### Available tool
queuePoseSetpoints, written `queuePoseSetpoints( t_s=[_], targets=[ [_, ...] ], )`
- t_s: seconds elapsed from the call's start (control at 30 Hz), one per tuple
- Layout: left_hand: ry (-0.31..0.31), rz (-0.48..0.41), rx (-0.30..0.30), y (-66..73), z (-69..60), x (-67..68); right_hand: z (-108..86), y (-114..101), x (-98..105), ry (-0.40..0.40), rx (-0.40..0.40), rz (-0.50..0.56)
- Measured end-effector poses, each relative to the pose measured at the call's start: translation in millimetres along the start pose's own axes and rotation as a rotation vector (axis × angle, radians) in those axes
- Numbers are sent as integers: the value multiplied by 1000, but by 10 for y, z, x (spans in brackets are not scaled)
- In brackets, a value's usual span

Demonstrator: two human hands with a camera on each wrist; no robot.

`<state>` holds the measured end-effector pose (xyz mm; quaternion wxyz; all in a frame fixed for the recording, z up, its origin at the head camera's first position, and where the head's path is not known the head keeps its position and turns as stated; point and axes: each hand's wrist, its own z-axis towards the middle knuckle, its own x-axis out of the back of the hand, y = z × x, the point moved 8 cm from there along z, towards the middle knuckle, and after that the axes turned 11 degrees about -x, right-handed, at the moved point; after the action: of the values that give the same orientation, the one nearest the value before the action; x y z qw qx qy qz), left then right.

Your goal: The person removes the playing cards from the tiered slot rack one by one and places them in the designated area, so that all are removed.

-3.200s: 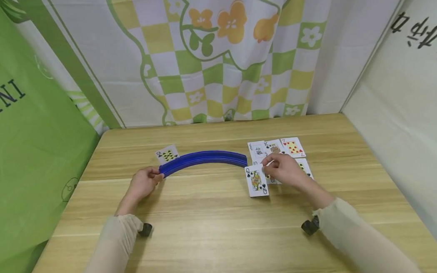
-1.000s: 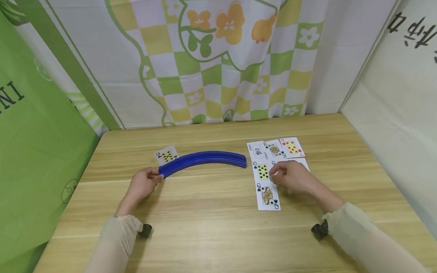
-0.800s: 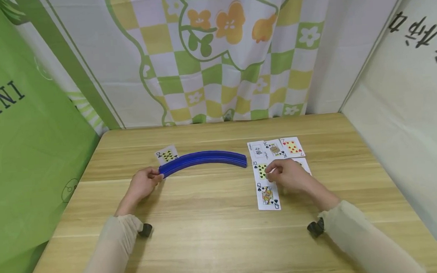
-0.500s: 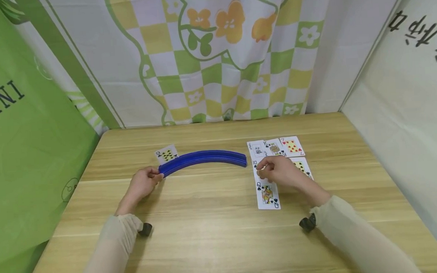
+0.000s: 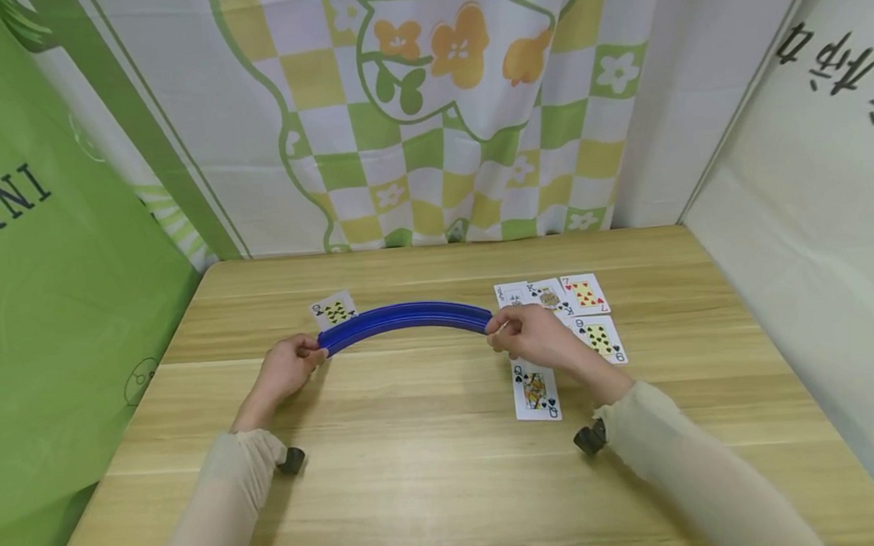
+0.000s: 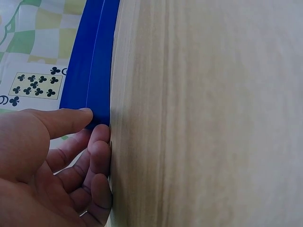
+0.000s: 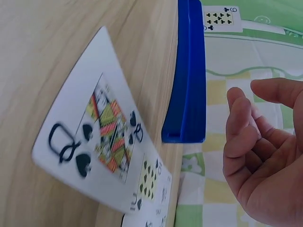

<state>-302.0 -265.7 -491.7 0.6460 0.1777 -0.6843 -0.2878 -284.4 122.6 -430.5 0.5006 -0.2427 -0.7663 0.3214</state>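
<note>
A curved blue playing card holder (image 5: pixel 409 314) sits at the middle of the table, a nine of clubs (image 5: pixel 336 309) upright at its left part. My left hand (image 5: pixel 287 368) pinches the holder's left end, thumb on top in the left wrist view. My right hand (image 5: pixel 534 334) is by the holder's right end. In the right wrist view a gap shows between the holder (image 7: pixel 191 90) and this hand (image 7: pixel 265 156), whose loosely bent fingers hold nothing. Below it lies a queen of spades (image 5: pixel 536 392); the ten of spades (image 7: pixel 149 179) is mostly hidden by the hand in the head view.
Right of the holder lie a joker (image 5: pixel 511 295), a king of spades (image 5: pixel 549 295), a seven of hearts (image 5: pixel 585 294) and a nine of spades (image 5: pixel 599 340). A patterned curtain (image 5: pixel 444 139) hangs behind the wooden table (image 5: pixel 420 491); cloth walls flank it.
My right hand has laid the queen of spades down in front of the ten, let go, and moved left to the holder's right end. My left hand has stayed in place.
</note>
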Motion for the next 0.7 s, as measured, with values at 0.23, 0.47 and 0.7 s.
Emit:
queuePoseSetpoints(
  t_s=[0.23, 0.47, 0.7],
  targets=[
    [-2, 6, 4, 5, -1, 1, 90, -141, -115, -22, 18, 39],
    [-8, -4, 3, 11, -9, -10, 188, -298, -220, -25, 28, 78],
    [-8, -1, -3, 7, -11, -2, 270, -457, -287, -7, 58, 68]
  ],
)
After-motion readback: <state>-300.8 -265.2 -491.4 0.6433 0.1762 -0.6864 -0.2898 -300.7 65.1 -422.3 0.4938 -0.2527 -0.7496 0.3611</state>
